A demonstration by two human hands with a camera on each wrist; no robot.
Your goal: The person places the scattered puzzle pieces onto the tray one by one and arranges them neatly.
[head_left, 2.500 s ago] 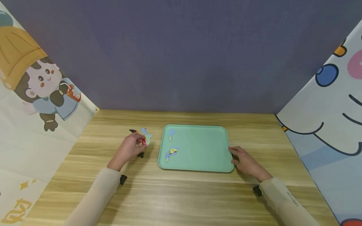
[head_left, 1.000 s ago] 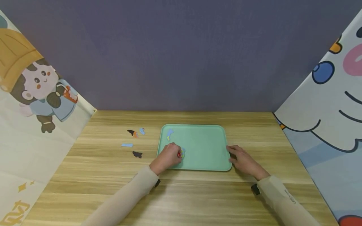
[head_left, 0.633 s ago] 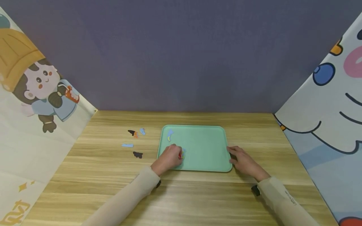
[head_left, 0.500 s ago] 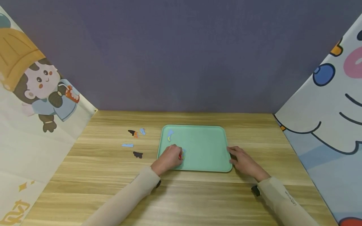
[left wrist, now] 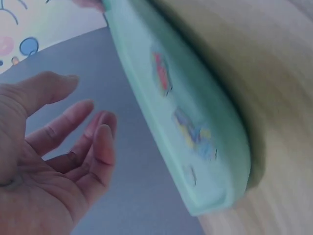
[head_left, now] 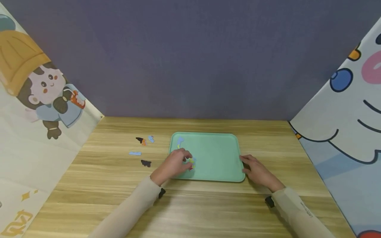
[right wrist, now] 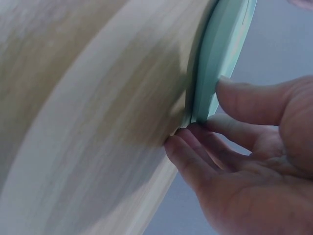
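Note:
My left hand (head_left: 175, 164) hovers over the left part of a mint-green tray (head_left: 214, 155), thumb and fingers parted with nothing between them. Just beyond its fingertips lies a red, yellow and blue puzzle piece (head_left: 191, 163); its red part (left wrist: 161, 73) shows in the left wrist view. A blue-and-yellow puzzle piece (left wrist: 193, 134) lies farther along the tray, covered by the hand in the head view. Near the far left corner is a blue piece with a yellow end (head_left: 180, 141). My right hand (head_left: 257, 170) holds the tray's right edge, thumb at the rim (right wrist: 215, 90).
Left of the tray, on the wood-grain table (head_left: 190, 205), lie a black-and-orange piece (head_left: 141, 141), a small blue piece (head_left: 151, 138), a blue strip (head_left: 135, 153) and a black piece (head_left: 146, 163). A dark panel (head_left: 190, 59) rises behind the table.
My left hand carried the red puzzle piece from the table onto the tray, let go, and drew slightly back left with its fingers spread. The right hand stays at the tray's edge.

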